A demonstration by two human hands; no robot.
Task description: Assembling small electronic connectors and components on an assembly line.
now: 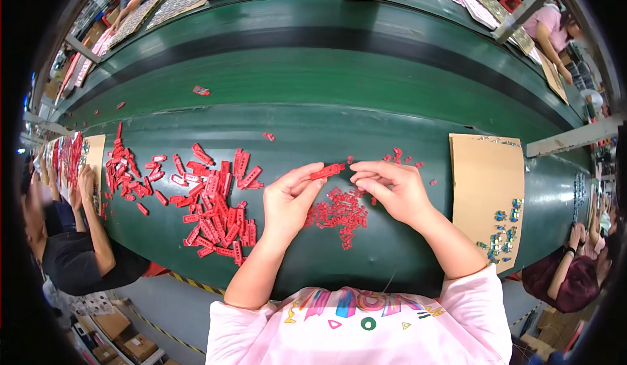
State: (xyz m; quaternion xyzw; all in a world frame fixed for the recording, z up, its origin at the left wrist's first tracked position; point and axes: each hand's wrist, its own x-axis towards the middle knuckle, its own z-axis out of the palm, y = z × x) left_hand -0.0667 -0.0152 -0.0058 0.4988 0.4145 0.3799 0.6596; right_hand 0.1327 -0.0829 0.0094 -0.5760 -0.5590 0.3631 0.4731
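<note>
My left hand (289, 198) pinches one end of a small red plastic strip (328, 171), held just above the green table (366, 103). At the strip's other end are the fingertips of my right hand (390, 188), touching or nearly touching it. Under both hands lies a small heap of tiny red broken-off pieces (338, 213). A big pile of whole red strips (212, 208) is spread out to the left of my left hand.
A brown cardboard sheet (486, 182) with small shiny parts lies to my right. Another person (78, 247) sits at my left beside more red strips. Other people work at the far side, with trays of parts. A dark belt strip runs along the table's middle.
</note>
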